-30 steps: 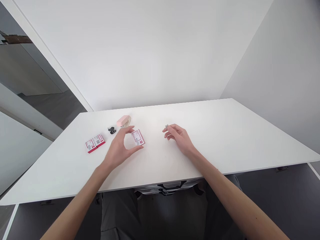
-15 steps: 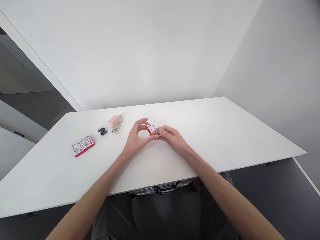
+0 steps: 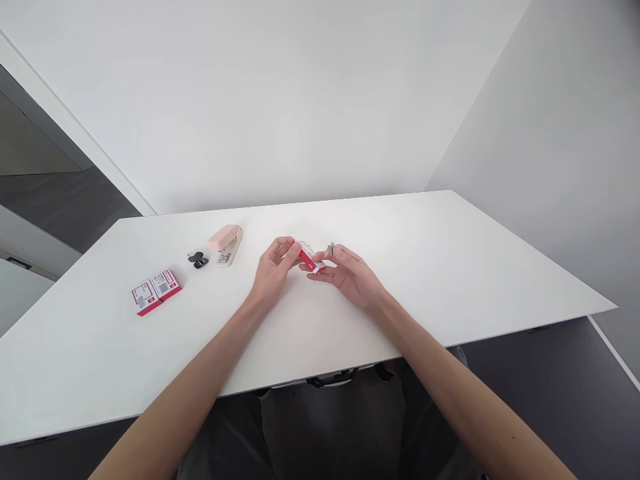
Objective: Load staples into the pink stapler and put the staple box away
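Observation:
Over the middle of the table, my left hand is closed on a small red and white staple box, which is tilted with its end toward my right hand. My right thumb and forefinger pinch a short grey strip of staples just above the box's right end. The other right fingers are stretched out under and beside the box. Part of the box is hidden behind my fingers.
To the left on the white table stands a pink and cream stapler. Beside it lies a small black staple remover. Farther left are red and white boxes placed side by side. A white wall rises behind the table.
The grey strip has come up and away from the box in my right fingers. My left hand has turned the box, so its red side now shows. The view has shifted slightly.

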Available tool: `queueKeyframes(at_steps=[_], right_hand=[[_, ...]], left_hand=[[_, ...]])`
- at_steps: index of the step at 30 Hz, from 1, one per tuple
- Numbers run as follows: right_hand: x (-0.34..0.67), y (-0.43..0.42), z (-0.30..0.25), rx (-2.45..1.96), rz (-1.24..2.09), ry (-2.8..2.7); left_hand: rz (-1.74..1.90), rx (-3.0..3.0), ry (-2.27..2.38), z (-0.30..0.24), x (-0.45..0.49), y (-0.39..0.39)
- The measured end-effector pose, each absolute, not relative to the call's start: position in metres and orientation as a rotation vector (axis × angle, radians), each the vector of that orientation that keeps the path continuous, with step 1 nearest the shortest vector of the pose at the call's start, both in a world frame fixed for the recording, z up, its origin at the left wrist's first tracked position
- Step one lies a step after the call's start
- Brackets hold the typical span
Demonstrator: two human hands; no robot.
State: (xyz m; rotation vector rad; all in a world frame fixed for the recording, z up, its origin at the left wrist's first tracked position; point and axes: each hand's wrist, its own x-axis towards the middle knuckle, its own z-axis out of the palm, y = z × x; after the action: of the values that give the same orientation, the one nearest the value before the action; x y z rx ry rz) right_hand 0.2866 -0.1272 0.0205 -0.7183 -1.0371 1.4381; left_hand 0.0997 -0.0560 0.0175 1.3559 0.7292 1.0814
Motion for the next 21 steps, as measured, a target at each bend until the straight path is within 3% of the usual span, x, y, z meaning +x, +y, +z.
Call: queueKeyframes(at_steps=[21], right_hand=[[0.285, -0.123, 0.010, -1.179, 1.028, -1.149]], left_hand=[[1.223, 1.323, 0.715, 0.023, 0.098, -0.059]])
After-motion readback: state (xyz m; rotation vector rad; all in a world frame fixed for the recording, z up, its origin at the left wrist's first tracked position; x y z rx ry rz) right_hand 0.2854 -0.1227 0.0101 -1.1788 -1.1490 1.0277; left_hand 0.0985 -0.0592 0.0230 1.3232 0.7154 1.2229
